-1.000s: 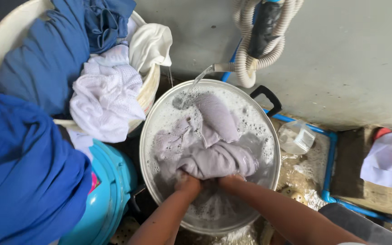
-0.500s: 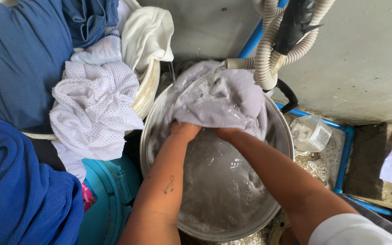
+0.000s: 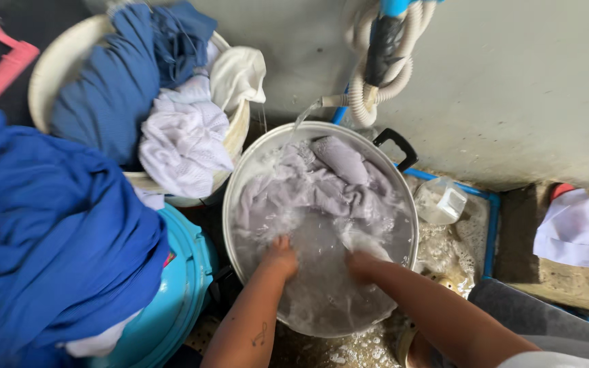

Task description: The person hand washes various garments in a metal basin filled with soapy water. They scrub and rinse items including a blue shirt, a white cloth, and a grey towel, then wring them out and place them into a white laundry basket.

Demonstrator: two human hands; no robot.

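A round metal basin (image 3: 403,197) holds soapy water and a pale lilac garment (image 3: 315,191). Both of my hands are down in the water at the near side of the cloth. My left hand (image 3: 281,253) rests on the cloth's near edge. My right hand (image 3: 361,262) is partly under the foam, fingers hidden. Whether either hand grips the fabric I cannot tell. A thin stream of water (image 3: 303,119) runs from a tap into the basin's far rim.
A cream tub (image 3: 49,82) at the left holds blue and white laundry (image 3: 184,140). Blue cloth (image 3: 49,225) lies over a teal bucket (image 3: 185,286). A coiled hose (image 3: 366,88) hangs on the grey wall. A clear plastic container (image 3: 444,202) and a white cloth (image 3: 577,228) lie at the right.
The garment, lifted to the basin's far side half a second ago, is back down in the water. My hands have drawn toward me and now sit low in the foam.
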